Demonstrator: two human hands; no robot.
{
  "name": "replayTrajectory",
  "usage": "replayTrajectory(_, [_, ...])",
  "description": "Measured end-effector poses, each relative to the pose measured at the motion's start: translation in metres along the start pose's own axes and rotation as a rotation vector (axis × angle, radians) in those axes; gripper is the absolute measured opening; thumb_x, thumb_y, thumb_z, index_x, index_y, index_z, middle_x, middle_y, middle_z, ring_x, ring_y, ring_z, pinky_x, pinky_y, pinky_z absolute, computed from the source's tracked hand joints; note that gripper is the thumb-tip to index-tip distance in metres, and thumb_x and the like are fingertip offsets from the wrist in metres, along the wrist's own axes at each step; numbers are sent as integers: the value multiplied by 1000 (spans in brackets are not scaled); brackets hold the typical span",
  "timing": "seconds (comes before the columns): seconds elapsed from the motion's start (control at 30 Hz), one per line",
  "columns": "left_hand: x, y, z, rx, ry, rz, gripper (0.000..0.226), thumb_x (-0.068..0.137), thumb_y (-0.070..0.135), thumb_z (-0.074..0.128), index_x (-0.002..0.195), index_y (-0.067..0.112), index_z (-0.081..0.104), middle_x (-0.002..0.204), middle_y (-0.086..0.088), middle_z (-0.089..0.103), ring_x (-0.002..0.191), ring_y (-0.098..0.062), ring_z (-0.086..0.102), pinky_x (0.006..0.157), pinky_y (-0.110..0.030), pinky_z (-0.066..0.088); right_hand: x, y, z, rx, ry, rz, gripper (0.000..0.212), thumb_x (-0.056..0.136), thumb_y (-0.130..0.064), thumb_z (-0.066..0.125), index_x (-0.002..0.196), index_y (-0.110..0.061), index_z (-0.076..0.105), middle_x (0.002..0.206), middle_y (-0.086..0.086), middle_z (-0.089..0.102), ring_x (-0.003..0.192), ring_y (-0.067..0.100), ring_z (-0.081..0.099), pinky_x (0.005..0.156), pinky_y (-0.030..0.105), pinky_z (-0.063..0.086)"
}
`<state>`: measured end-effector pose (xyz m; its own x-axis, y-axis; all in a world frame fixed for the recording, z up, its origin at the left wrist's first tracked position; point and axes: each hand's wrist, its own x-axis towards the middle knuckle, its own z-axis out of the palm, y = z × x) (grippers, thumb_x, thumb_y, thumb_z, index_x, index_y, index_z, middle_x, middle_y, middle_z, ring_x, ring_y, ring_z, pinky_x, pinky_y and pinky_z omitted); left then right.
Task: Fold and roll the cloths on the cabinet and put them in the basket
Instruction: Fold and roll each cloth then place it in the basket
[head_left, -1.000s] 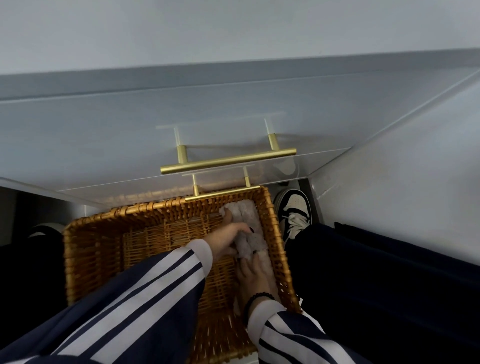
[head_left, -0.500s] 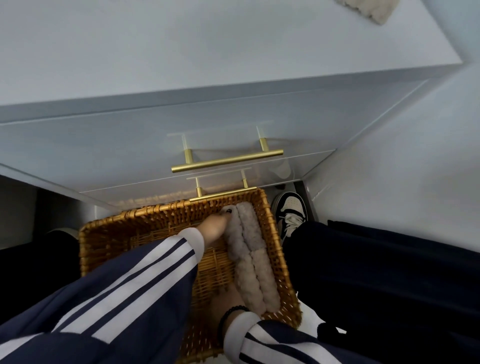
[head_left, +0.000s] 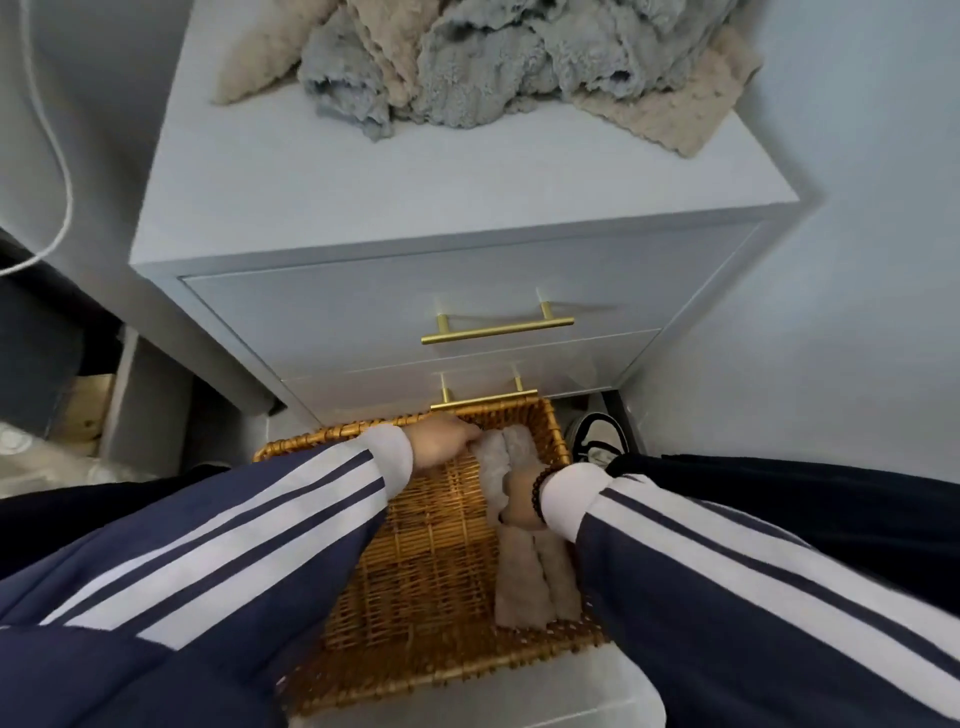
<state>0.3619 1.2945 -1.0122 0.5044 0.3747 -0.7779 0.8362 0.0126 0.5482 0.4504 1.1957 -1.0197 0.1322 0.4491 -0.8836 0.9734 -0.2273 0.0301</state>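
2 rolled beige fleece cloths lie side by side along the right wall of the woven wicker basket; its left part is bare weave. Left hand touches their far end at the far rim, fingers hidden. Right hand rests on them, fingers unseen. 1 heap of grey and beige cloths covers the far edge of the pale grey cabinet top

The cloth pile runs off the frame's top edge. At centre, the right hand is mostly hidden behind its cuff, covering the rolls' middle. The left hand's fingertips blur into them; neither grip can be told.
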Motion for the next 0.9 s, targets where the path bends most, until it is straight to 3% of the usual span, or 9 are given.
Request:
replayTrajectory(0.07, [-21,11,-9,73,19,17,34,102,31,37,123,10,53,128,-12,57,115,-27,53,93,-37,44,-19,12,-21,64,81,9,40,99,-29,42,130,-6,52,128,14,56,113,30,55,89,33,45])
replayTrajectory(0.17, [-48,31,-23,117,50,60,39,102,30,37,132,9,50,130,-11,57,112,-25,53,84,-30,42,-52,27,-57,126,199,24,40,95,-37,47,122,-8,58,119,11,60,103,27,58,87,33,46])
replayTrajectory(0.27, [-73,53,-40,123,94,133,36,100,30,42,122,6,59,122,-10,61,106,-25,57,88,-32,44,-92,35,-89,158,271,8,39,94,-37,45,117,-10,62,117,11,62,104,27,59,94,37,48])
replayTrajectory(0.4, [-113,74,-62,136,130,168,24,94,29,52,106,12,63,98,-6,62,83,-19,54,65,-27,44,-152,39,-127,294,443,-76,43,95,-41,48,123,-10,58,121,7,61,106,23,57,94,35,44])
replayTrajectory(0.5, [-148,85,-81,165,208,255,23,92,26,54,111,17,62,105,-4,67,95,-20,63,77,-31,52,-187,35,-139,523,540,-180,45,95,-38,51,135,-15,48,120,1,57,108,17,55,94,28,41])
replayTrajectory(0.57, [-167,88,-98,82,243,296,24,93,25,54,115,18,59,107,-2,68,100,-17,66,84,-32,52,-196,33,-145,677,606,-250,40,95,-33,53,131,-16,51,111,-2,60,99,14,61,90,28,46])
replayTrajectory(0.77, [-186,96,-140,-372,425,426,15,91,12,56,102,17,63,90,-1,74,83,-15,70,78,-30,52,-194,24,-170,859,889,-311,25,91,-24,57,115,-21,62,97,-1,70,92,12,65,87,27,49])
replayTrajectory(0.9, [-168,108,-159,-435,519,490,19,91,9,53,105,17,62,89,0,73,79,-13,70,76,-29,53,-179,20,-186,930,996,-326,16,89,-21,59,103,-25,66,88,-4,72,84,6,67,67,8,46])
